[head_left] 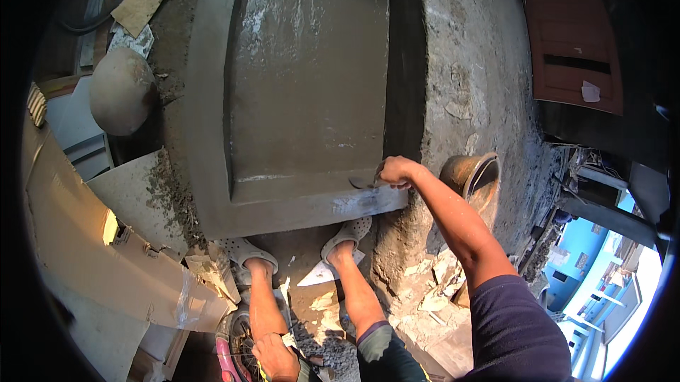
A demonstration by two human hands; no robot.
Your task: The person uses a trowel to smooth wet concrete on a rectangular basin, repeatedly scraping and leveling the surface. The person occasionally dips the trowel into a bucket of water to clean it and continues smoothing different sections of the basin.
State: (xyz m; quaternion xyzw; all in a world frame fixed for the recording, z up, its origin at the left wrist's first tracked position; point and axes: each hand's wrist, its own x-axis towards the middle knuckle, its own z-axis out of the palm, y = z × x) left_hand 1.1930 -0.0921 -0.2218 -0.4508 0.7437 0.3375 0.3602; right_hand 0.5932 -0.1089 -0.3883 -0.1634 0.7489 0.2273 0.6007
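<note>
My right hand (397,172) is closed on the handle of a small trowel, whose blade (361,182) is at the inner lower right edge of a rectangular grey cement basin (297,213). The basin has a smooth, damp floor with whitish streaks. My left hand (276,358) is low by my left leg at the lower edge, its fingers curled round something light that I cannot make out. My feet in pale perforated clogs (347,233) stand against the basin's front.
A rough concrete wall (467,84) runs along the right, with a rusty bucket (460,177) beside it. On the left are a grey rounded object (120,88), panels and torn cardboard (99,219). A bicycle wheel (241,332) lies bottom left. A red-brown door (567,35) is top right.
</note>
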